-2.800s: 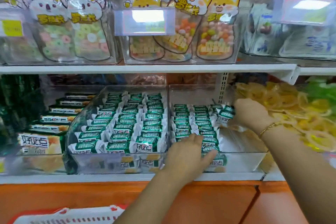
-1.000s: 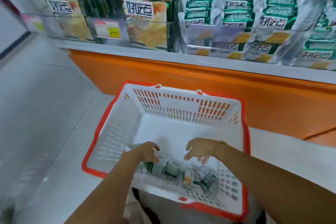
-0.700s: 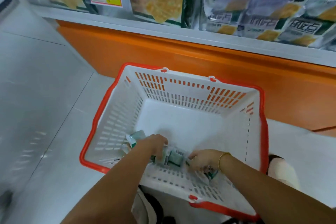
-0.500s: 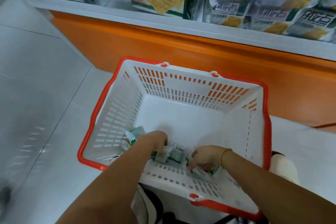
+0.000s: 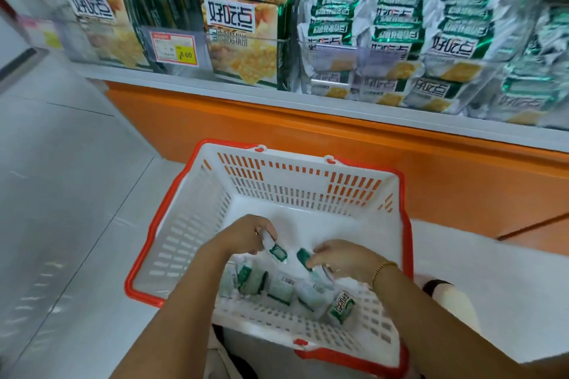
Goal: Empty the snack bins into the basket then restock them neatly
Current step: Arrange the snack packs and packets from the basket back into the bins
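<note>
Over the basket [image 5: 308,181] at lower centre, the left hand [image 5: 243,237] pinches a green packet [image 5: 278,252]. The right hand [image 5: 341,257] grips another packet [image 5: 304,257]; loose packets [image 5: 277,286] lie beneath.

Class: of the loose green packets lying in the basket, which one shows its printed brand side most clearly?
The packet by the near right wall of the basket: its white label with characters faces up; the others are turned or blurred.

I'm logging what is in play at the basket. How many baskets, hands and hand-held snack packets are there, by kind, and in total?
basket: 1
hands: 2, left hand and right hand
held packets: 2, left-hand packet and right-hand packet
Total: 5
The loose packets on the basket floor are too jumbled to count.
</note>
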